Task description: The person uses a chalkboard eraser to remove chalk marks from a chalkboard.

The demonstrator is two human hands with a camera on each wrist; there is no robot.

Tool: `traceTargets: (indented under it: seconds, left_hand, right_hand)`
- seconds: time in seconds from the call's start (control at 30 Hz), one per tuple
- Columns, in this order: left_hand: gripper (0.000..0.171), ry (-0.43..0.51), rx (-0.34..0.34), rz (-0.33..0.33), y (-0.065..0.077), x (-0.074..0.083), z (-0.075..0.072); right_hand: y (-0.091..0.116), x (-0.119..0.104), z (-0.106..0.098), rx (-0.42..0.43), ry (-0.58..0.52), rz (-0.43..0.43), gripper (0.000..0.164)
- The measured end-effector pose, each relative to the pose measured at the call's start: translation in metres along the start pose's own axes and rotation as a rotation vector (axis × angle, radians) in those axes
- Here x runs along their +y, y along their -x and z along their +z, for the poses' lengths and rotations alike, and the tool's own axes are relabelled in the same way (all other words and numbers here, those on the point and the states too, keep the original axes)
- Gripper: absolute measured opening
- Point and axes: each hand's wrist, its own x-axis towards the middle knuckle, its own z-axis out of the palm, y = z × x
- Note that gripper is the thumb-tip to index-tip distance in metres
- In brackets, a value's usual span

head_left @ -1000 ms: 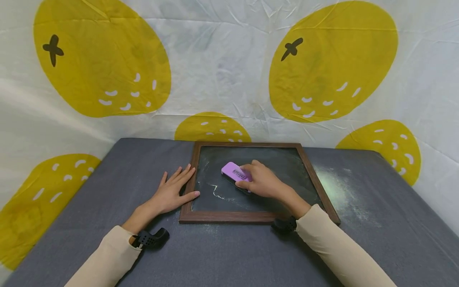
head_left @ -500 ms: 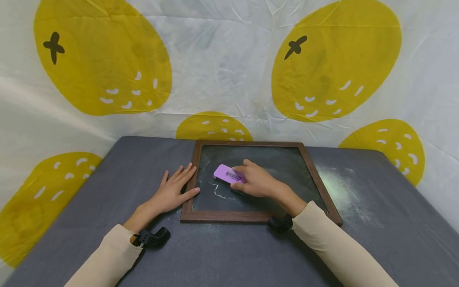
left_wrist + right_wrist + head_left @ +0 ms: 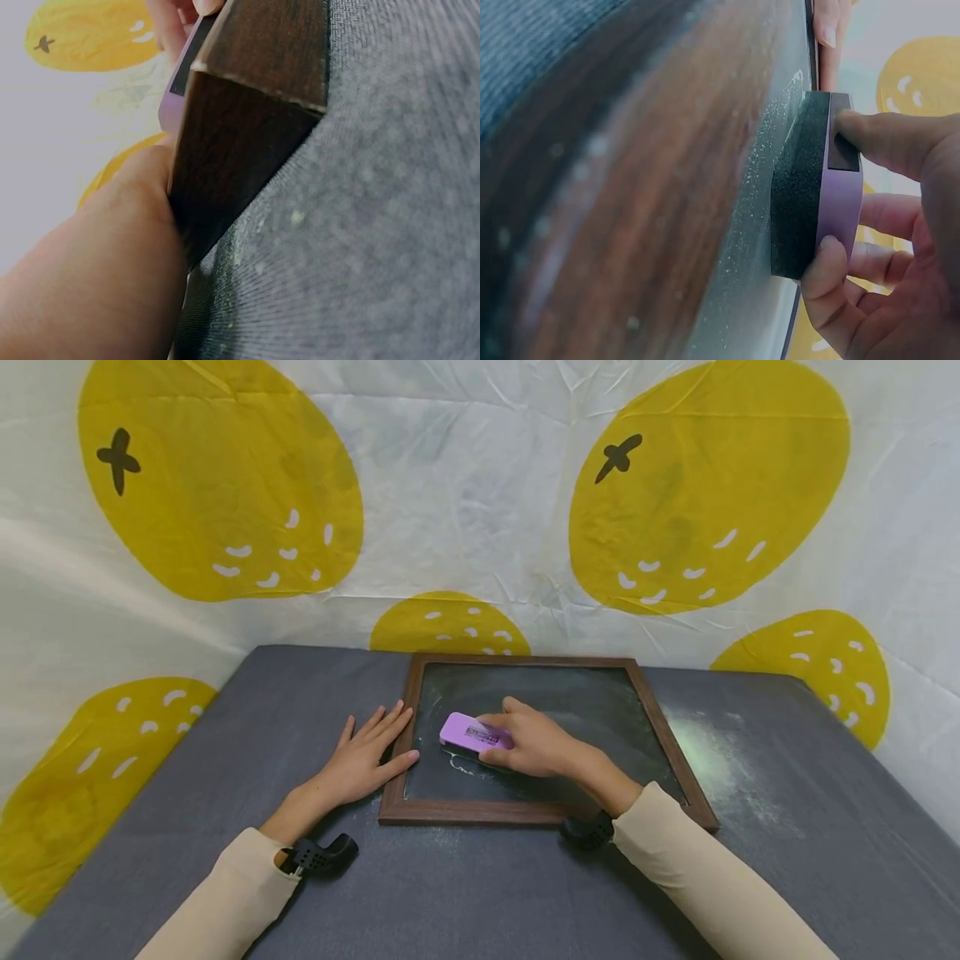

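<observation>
A purple chalkboard eraser with a dark felt underside lies against a small chalkboard framed in brown wood. My right hand pinches it between thumb and fingers, over the board's left half. In the right wrist view the eraser's felt meets the dusty board surface. A short white chalk line shows just below the eraser, partly covered by it. My left hand rests with straight, spread fingers on the frame's left side. In the left wrist view, the frame's corner stands beside that hand.
The chalkboard lies on a table with a dark grey cloth. Pale chalk dust marks the cloth right of the board. Behind the table hangs a white curtain printed with large yellow fruit. Both wrists wear black camera bands.
My right hand has moved the eraser left and slightly down across the board, covering the upper part of the chalk line. My left hand has stayed on the frame.
</observation>
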Motion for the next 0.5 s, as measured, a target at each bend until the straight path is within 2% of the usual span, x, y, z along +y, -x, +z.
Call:
traceTargets:
  seconds: [0.23,0.5]
  left_hand:
    - [0.075,-0.003,0.0,-0.004,0.0,0.001,-0.001]
    - [0.075,-0.007,-0.002,-0.006,0.0,0.003,-0.001]
  right_hand:
    - [0.007,-0.005,-0.006,-0.079,-0.039,-0.019,0.057]
    - [0.021,-0.004,-0.009,-0.135,-0.062,-0.115,0.055]
